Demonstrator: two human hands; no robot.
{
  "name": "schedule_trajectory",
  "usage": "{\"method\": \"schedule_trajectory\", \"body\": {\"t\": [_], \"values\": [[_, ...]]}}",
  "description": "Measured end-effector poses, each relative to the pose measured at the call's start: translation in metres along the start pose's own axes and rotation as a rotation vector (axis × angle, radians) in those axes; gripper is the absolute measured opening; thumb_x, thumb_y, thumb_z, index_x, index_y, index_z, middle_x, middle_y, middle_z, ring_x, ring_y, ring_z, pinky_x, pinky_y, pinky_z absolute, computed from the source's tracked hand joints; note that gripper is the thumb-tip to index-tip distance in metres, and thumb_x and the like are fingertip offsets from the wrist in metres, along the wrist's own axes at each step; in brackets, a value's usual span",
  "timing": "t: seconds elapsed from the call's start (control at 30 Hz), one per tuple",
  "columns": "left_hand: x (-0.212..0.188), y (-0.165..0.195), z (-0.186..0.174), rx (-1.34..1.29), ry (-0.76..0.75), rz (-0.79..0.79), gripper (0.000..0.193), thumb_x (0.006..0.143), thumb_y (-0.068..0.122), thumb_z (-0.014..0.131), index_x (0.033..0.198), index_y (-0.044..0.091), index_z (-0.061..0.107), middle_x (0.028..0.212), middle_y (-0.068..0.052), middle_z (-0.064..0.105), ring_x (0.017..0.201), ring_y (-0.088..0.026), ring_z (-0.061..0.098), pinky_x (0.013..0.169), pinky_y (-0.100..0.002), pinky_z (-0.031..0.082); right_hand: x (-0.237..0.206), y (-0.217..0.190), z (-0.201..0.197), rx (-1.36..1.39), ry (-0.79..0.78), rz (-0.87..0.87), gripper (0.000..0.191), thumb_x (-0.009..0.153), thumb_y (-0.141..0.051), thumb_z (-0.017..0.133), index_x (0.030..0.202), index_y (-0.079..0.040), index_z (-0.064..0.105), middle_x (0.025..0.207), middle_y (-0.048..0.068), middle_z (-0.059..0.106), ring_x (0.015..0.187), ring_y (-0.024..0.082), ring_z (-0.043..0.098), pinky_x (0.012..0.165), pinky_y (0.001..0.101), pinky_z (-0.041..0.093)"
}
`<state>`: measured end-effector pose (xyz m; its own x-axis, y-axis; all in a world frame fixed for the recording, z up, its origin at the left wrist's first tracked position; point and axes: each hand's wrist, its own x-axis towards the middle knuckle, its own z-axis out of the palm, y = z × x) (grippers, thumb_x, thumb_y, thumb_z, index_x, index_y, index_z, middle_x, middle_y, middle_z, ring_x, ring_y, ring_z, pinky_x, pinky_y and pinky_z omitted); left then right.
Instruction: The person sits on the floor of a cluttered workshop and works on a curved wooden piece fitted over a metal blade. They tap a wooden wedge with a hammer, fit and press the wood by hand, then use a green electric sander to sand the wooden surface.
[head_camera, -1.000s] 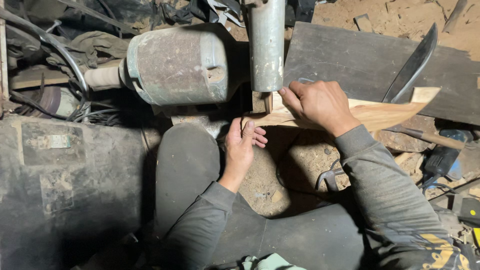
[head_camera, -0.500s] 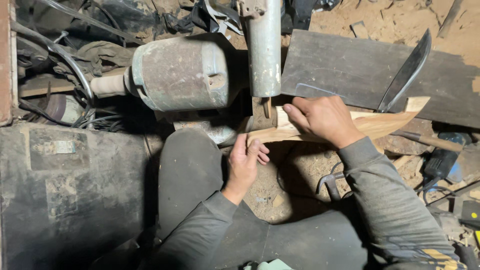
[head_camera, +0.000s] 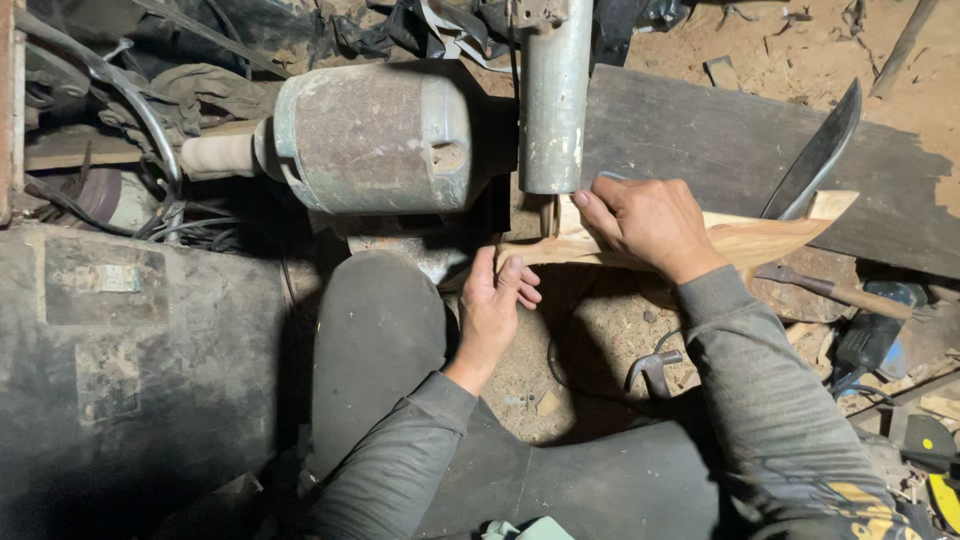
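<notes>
A pale carved wooden piece lies across in front of me, its left end against the spinning end of a dusty grey motor, under a vertical metal tube. My right hand presses down on top of the wood near the tube. My left hand grips the wood's left end from below, thumb up. Both sleeves are grey.
A dark curved blade rests on a dark board at the right. A hammer lies below the wood; a metal clamp sits on the dusty ground. Cables and clutter fill the left.
The view has shifted slightly. Both hands stay on the wooden piece, which sits a little more level against the motor's end.
</notes>
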<state>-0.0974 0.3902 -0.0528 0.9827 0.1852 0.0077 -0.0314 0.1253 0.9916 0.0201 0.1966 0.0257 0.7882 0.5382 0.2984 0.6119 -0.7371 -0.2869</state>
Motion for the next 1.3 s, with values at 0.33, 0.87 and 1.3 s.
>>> {"method": "schedule_trajectory", "body": {"t": [0.33, 0.87, 1.3], "values": [[0.004, -0.008, -0.004, -0.046, 0.019, -0.047, 0.032, 0.109, 0.032, 0.049, 0.115, 0.001, 0.055, 0.087, -0.009, 0.067, 0.069, -0.013, 0.066, 0.06, -0.027, 0.057, 0.003, -0.003, 0.006, -0.086, -0.071, 0.063, 0.046, 0.106, -0.046, 0.052, 0.08, -0.013, 0.069, 0.061, 0.015, 0.065, 0.056, 0.039, 0.064, 0.052, 0.0505, 0.05], [-0.082, 0.073, 0.041, -1.268, -0.371, -1.465, 0.072, 0.118, 0.049, 0.035, 0.151, -0.015, 0.044, 0.14, -0.04, 0.052, 0.126, -0.043, 0.057, 0.102, -0.054, 0.05, -0.124, -0.104, -0.108, 0.286, -0.007, -0.746, 0.039, 0.091, -0.045, 0.07, 0.073, -0.013, 0.056, 0.068, 0.004, 0.05, 0.054, 0.025, 0.055, 0.049, 0.0409, 0.046], [-0.086, 0.155, 0.083, -0.788, -0.956, -0.439, 0.048, 0.109, 0.018, 0.052, 0.141, -0.017, 0.047, 0.134, -0.034, 0.06, 0.116, -0.04, 0.068, 0.095, -0.052, 0.06, -0.184, -0.107, -0.176, -0.182, 1.06, -0.173, 0.011, 0.107, -0.009, 0.062, 0.105, 0.001, 0.063, 0.103, 0.013, 0.062, 0.095, 0.028, 0.063, 0.08, 0.0366, 0.054]]}}
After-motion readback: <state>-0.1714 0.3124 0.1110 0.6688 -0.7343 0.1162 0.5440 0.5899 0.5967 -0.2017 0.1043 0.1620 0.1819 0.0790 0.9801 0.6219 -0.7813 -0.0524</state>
